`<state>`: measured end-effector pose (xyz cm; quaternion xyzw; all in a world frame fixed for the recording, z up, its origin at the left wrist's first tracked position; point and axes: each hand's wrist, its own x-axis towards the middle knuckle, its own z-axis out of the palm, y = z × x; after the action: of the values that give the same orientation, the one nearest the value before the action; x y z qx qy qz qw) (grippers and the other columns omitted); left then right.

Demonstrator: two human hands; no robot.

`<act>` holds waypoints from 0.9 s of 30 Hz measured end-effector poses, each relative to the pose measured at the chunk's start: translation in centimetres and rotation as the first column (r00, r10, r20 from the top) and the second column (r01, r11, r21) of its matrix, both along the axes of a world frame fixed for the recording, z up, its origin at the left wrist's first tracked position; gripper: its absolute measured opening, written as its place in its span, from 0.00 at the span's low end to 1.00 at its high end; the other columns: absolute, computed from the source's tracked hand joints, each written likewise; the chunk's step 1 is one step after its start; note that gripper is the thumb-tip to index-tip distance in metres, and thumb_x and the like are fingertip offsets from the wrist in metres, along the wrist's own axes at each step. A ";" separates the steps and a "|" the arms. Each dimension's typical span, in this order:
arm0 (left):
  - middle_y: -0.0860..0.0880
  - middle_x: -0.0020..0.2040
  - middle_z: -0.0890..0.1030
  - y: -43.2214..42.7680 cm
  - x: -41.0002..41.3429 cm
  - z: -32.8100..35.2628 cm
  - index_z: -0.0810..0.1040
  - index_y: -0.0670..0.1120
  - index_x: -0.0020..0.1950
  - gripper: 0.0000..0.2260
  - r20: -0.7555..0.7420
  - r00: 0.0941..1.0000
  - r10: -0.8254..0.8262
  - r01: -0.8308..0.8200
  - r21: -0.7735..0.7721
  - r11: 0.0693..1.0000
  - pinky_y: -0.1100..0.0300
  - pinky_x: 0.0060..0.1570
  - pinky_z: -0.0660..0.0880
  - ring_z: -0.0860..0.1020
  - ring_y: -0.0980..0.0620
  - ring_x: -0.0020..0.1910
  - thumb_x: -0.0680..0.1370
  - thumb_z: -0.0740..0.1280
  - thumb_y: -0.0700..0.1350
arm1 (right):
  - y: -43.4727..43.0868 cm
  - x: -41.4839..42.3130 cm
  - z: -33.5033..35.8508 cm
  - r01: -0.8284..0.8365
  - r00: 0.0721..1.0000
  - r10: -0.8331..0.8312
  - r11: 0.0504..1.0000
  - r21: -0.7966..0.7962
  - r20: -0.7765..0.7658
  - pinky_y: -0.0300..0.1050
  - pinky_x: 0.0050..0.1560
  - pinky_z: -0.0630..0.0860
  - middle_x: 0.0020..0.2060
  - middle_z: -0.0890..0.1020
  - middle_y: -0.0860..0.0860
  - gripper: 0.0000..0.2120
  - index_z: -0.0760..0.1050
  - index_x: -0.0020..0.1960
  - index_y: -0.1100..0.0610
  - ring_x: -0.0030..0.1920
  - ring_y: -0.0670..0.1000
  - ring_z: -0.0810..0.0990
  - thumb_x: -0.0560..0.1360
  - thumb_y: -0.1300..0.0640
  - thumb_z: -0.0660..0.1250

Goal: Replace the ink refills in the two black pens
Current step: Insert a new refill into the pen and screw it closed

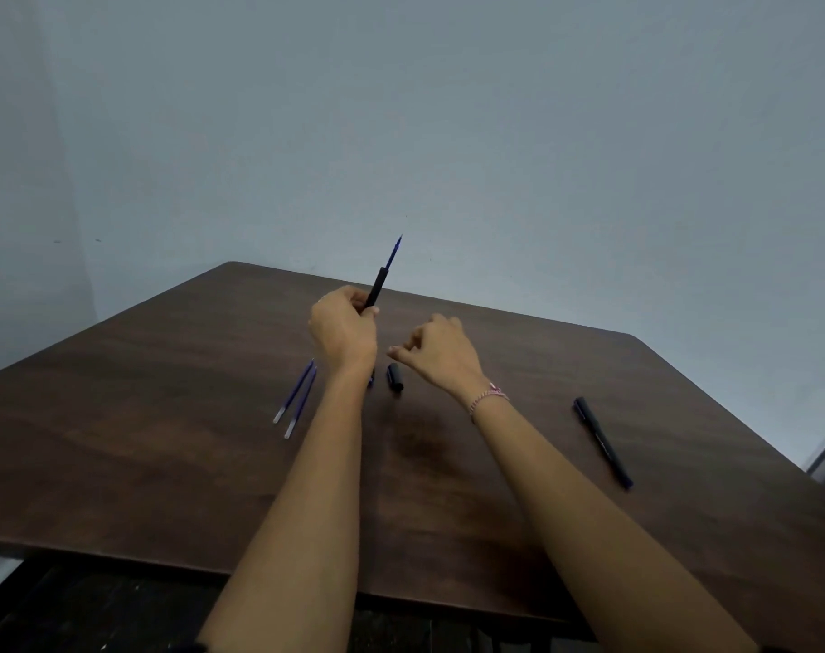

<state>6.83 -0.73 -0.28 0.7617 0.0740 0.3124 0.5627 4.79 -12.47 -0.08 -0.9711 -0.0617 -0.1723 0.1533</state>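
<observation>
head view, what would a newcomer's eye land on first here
The left hand holds a black barrel up above the table, a blue refill poking from its top. Two loose refills lie left of that arm, a cap between the wrists, and a second pen at the right.

Open counter (pixel 142 417) spans the left and lower right of the frame. Two refills (pixel 296 398) lie left of centre, a cap (pixel 395 377) at centre and a pen (pixel 603 441) toward the right edge.
</observation>
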 end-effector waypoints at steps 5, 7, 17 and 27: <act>0.48 0.43 0.83 0.2 0.0 -0.2 0.81 0.44 0.46 0.05 0.010 1.000 0.010 -0.010 0.010 1.000 0.55 0.46 0.78 0.80 0.52 0.42 0.72 0.72 0.37 | 2.4 0.5 0.3 -0.026 0.999 0.022 0.986 -0.164 -0.028 0.50 0.50 0.72 0.53 0.75 0.57 0.18 0.81 0.44 0.61 0.60 0.57 0.67 0.75 0.45 0.64; 0.48 0.44 0.83 0.3 0.0 -0.3 0.81 0.44 0.47 0.05 0.010 1.000 0.012 -0.012 0.017 1.000 0.57 0.45 0.78 0.80 0.52 0.43 0.72 0.72 0.37 | 3.1 0.6 0.1 -0.023 1.000 0.026 0.961 -0.276 0.008 0.50 0.53 0.69 0.55 0.75 0.56 0.18 0.81 0.49 0.59 0.60 0.57 0.68 0.76 0.46 0.63; 0.47 0.44 0.84 0.3 0.1 -0.7 0.82 0.44 0.47 0.05 0.013 0.999 0.032 -0.033 0.031 0.999 0.58 0.44 0.77 0.81 0.51 0.44 0.72 0.71 0.38 | 4.1 1.4 -1.1 0.091 0.996 -0.089 0.938 -0.334 0.023 0.53 0.58 0.65 0.57 0.76 0.56 0.13 0.77 0.55 0.60 0.62 0.58 0.69 0.75 0.55 0.60; 0.47 0.44 0.84 0.3 0.2 -0.8 0.82 0.44 0.46 0.05 0.001 0.998 0.055 -0.055 0.013 0.998 0.58 0.43 0.75 0.81 0.49 0.44 0.71 0.72 0.38 | 4.8 1.3 -0.8 0.124 0.985 -0.140 0.981 -0.151 -0.098 0.51 0.56 0.71 0.58 0.79 0.59 0.14 0.76 0.57 0.61 0.61 0.60 0.72 0.75 0.58 0.60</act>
<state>6.98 -0.46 -1.09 0.7629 0.0926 0.3287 0.5490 6.11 -7.72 -0.85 -0.9895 -0.0008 -0.1241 0.0738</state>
